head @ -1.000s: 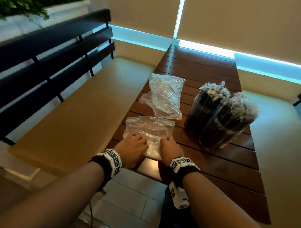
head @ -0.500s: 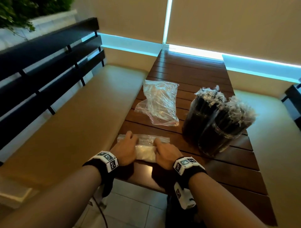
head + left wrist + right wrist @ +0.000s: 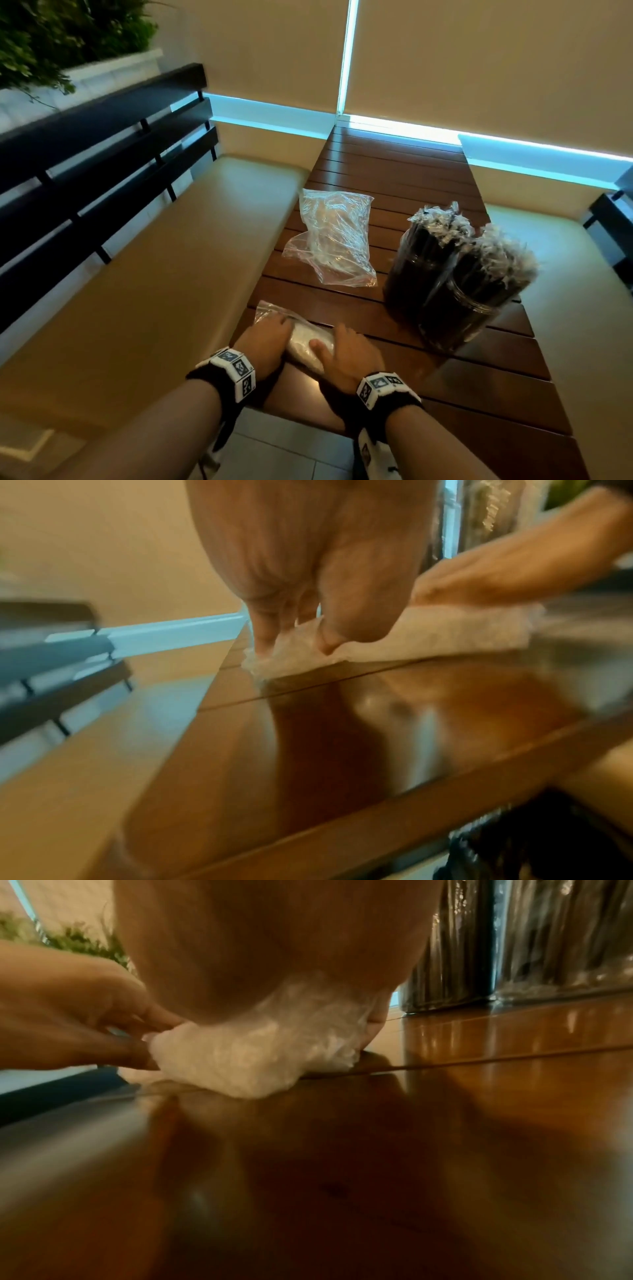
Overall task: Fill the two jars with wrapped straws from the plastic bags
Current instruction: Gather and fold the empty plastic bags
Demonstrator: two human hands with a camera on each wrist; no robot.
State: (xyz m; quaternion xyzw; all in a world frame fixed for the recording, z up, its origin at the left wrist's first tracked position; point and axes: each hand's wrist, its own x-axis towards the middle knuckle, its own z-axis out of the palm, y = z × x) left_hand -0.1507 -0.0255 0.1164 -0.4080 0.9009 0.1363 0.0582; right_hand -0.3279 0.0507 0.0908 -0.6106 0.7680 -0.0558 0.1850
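Both wrist views are blurred; the right hand [image 3: 346, 356] hides the folded bag's [image 3: 310, 346] end.

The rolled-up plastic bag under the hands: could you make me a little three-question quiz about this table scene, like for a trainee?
1. True or false: the two jars are empty.
2. Which hands touch the rolled-up plastic bag near the wooden table edge? A) only the left hand B) only the right hand C) both
3. Fill in: the other plastic bag lies flat on the table, on the ____ of the jars.

Key
1. False: both are packed with wrapped straws.
2. C
3. left
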